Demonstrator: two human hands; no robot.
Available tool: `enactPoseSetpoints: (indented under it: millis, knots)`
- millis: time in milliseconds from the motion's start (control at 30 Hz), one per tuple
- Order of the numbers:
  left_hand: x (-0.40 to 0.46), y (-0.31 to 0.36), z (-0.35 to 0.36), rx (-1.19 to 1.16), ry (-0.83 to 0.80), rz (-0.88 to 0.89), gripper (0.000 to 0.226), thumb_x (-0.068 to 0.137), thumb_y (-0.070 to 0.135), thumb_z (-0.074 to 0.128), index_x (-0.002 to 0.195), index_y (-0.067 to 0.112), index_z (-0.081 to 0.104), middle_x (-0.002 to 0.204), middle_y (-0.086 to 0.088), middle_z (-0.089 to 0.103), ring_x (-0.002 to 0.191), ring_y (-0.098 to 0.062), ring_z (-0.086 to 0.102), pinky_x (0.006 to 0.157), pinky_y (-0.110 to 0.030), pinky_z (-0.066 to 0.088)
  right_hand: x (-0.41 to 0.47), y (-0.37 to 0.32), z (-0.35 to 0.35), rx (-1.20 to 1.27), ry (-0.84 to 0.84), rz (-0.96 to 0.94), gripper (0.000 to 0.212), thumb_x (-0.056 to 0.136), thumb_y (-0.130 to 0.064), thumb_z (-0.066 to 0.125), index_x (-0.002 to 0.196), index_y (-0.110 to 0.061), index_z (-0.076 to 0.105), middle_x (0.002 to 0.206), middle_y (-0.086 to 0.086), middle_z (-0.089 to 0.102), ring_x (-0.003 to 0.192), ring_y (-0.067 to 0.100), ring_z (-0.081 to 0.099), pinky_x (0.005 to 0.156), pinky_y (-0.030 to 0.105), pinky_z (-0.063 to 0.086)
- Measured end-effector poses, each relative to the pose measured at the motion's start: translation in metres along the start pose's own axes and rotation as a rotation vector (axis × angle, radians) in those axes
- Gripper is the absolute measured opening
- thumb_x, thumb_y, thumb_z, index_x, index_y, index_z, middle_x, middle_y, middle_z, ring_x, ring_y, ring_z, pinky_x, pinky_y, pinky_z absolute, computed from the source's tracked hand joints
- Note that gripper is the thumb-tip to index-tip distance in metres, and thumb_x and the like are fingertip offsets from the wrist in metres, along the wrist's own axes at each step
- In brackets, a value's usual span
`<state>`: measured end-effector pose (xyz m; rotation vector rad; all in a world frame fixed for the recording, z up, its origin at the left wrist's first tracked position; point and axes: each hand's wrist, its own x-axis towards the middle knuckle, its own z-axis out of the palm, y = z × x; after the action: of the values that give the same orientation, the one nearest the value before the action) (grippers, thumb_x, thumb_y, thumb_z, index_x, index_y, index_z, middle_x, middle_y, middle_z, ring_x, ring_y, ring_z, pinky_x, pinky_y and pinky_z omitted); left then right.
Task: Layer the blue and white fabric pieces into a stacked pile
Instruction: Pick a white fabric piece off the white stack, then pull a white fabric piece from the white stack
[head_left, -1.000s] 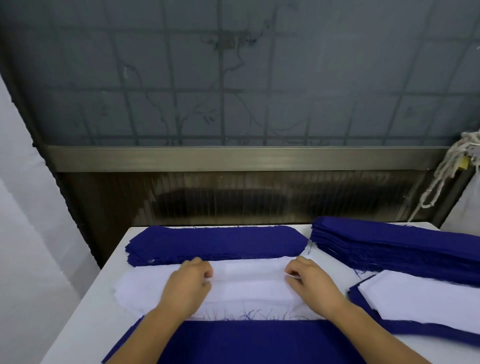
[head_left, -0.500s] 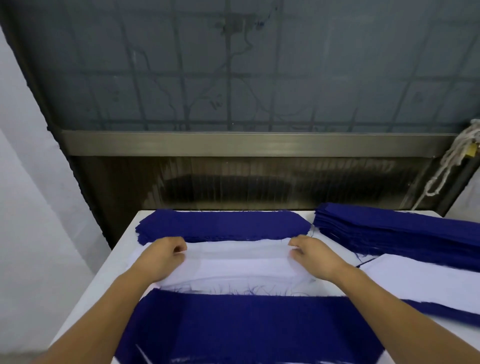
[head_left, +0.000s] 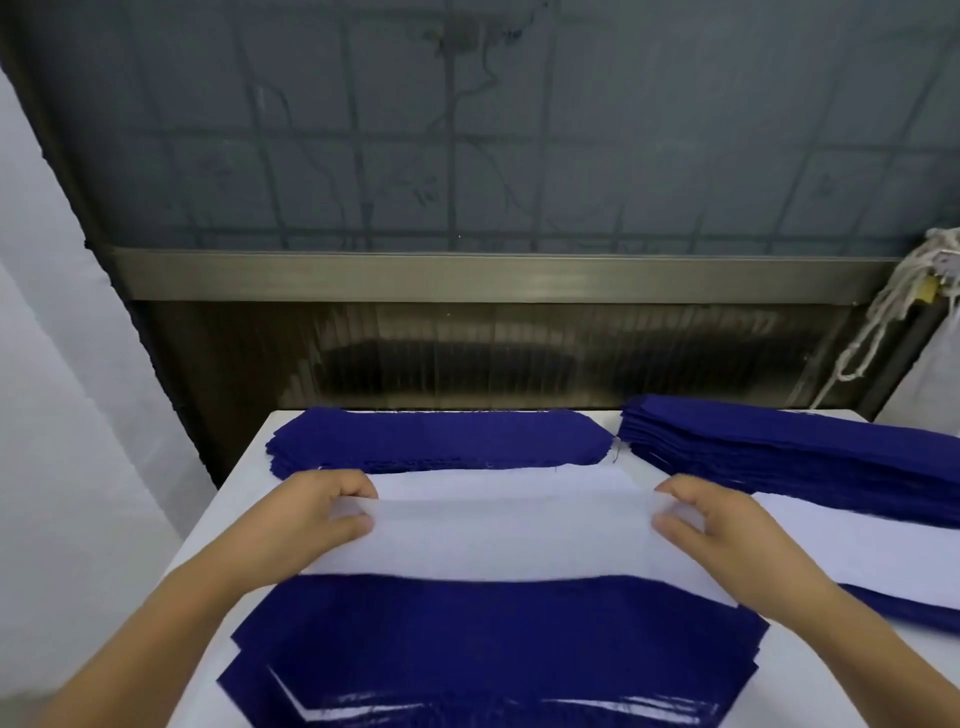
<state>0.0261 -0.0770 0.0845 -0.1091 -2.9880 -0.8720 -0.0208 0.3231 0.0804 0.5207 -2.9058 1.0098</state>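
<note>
Pinching white cloth (head_left: 511, 535) at both ends w/ left hand (head_left: 317, 514) & right hand (head_left: 727, 525), above blue pile (head_left: 493, 649) on table (head_left: 244, 488)

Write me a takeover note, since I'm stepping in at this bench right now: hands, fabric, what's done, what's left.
Left hand pinches the left end of the top white piece; right hand pinches its right end.
The white piece belongs to the white stack mid-table, between the far blue stack and the near blue pile.
More blue pieces and a white sheet sit at right.
Done: near pile has blue on top.
Left: likely lay this white piece on it, then keep alternating.
</note>
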Motion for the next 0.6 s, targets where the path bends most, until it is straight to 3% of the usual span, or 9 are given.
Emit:
enactPoseSetpoints:
  millis: [100, 167, 267, 333, 400, 500, 600]
  knots:
    - [-0.012, 0.004, 0.003, -0.029, 0.21, 0.113, 0.02, 0.086, 0.025, 0.069, 0.084, 0.043, 0.06, 0.09, 0.024, 0.061, 0.093, -0.001, 0.058, 0.072, -0.006, 0.042, -0.011, 0.001, 0.0, -0.137, 0.214, -0.196, 0.009, 0.093, -0.04, 0.051, 0.089, -0.048, 0.049, 0.093, -0.028, 0.055, 0.096, -0.006, 0.052, 0.069, 0.009, 0.041]
    - [-0.027, -0.001, 0.007, 0.026, 0.249, 0.215, 0.024, 0.082, 0.019, 0.074, 0.08, 0.04, 0.063, 0.087, 0.026, 0.06, 0.094, 0.003, 0.056, 0.072, -0.005, 0.044, -0.025, 0.013, 0.006, -0.202, 0.245, -0.343, 0.015, 0.098, -0.027, 0.051, 0.091, -0.039, 0.055, 0.096, -0.026, 0.054, 0.093, -0.002, 0.052, 0.077, 0.014, 0.041]
    - [-0.05, -0.008, 0.028, 0.109, 0.105, 0.373, 0.038, 0.067, 0.004, 0.084, 0.074, 0.036, 0.065, 0.083, 0.026, 0.06, 0.082, 0.004, 0.057, 0.07, -0.012, 0.046, -0.047, 0.039, 0.028, -0.278, 0.24, -0.518, 0.018, 0.092, -0.018, 0.051, 0.085, -0.021, 0.068, 0.097, -0.022, 0.059, 0.095, 0.001, 0.051, 0.085, 0.018, 0.039]
    - [-0.061, -0.009, 0.048, 0.211, 0.032, 0.443, 0.046, 0.048, 0.001, 0.091, 0.069, 0.034, 0.067, 0.078, 0.027, 0.061, 0.073, 0.009, 0.055, 0.067, -0.012, 0.048, -0.058, 0.051, 0.043, -0.34, 0.212, -0.573, 0.032, 0.093, -0.019, 0.042, 0.079, -0.019, 0.071, 0.093, -0.017, 0.064, 0.093, 0.004, 0.05, 0.083, 0.021, 0.041]
    - [-0.067, -0.011, 0.06, 0.199, 0.003, 0.406, 0.05, 0.044, 0.004, 0.094, 0.07, 0.037, 0.067, 0.077, 0.028, 0.06, 0.072, 0.012, 0.054, 0.068, -0.006, 0.045, -0.063, 0.057, 0.049, -0.331, 0.19, -0.552, 0.035, 0.092, -0.015, 0.039, 0.078, -0.021, 0.071, 0.093, -0.018, 0.063, 0.093, 0.002, 0.049, 0.08, 0.023, 0.043]
    - [-0.069, -0.02, 0.059, 0.19, -0.032, 0.361, 0.042, 0.057, 0.018, 0.092, 0.075, 0.045, 0.066, 0.08, 0.032, 0.06, 0.078, 0.015, 0.054, 0.074, -0.003, 0.043, -0.065, 0.057, 0.047, -0.296, 0.159, -0.525, 0.044, 0.1, -0.024, 0.032, 0.081, -0.023, 0.072, 0.096, -0.019, 0.064, 0.096, 0.001, 0.05, 0.083, 0.022, 0.044]
    - [-0.07, -0.017, 0.053, 0.132, -0.113, 0.266, 0.01, 0.079, 0.061, 0.063, 0.087, 0.056, 0.058, 0.102, 0.037, 0.054, 0.103, 0.017, 0.045, 0.09, -0.004, 0.033, -0.067, 0.052, 0.039, -0.291, 0.077, -0.487, 0.012, 0.083, -0.028, 0.062, 0.088, -0.028, 0.074, 0.1, -0.021, 0.064, 0.099, -0.004, 0.052, 0.088, 0.019, 0.042]
